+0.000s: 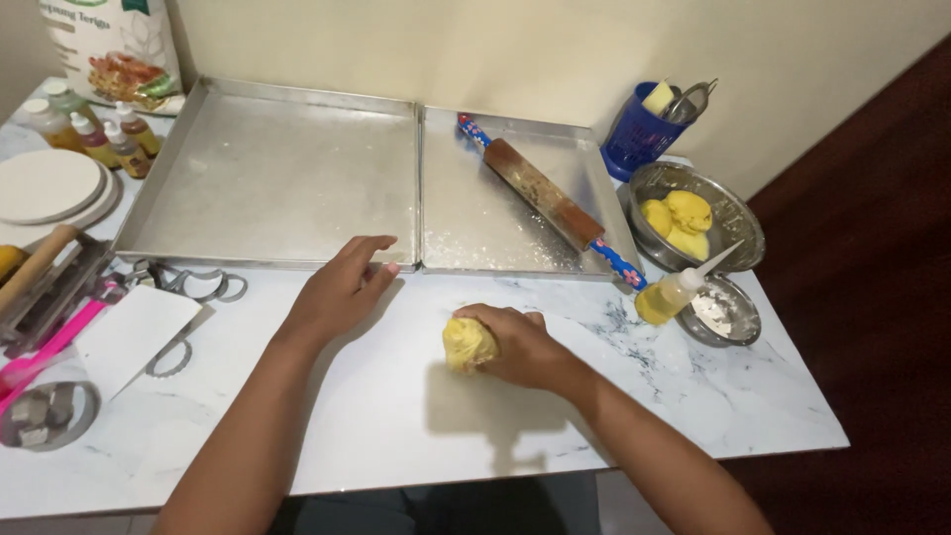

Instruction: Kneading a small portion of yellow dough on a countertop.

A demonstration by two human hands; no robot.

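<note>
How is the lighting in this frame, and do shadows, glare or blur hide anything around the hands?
Head view: even indoor light, sharp focus at centre. The right hand gripping the yellow dough lump casts a dark shadow toward the near edge of the marble tabletop. The left hand throws a fainter one. Mild sheen on the metal trays; edges bend slightly, wide-angle.

A white flour bag [111,48] with green print and a food picture stands at the table's far-left corner.

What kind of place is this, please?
Probably a home kitchen set up for baking: the right hand grips a yellow dough lump on a white marble-patterned table, beside two shallow metal baking trays and a wooden rolling pin.
</note>
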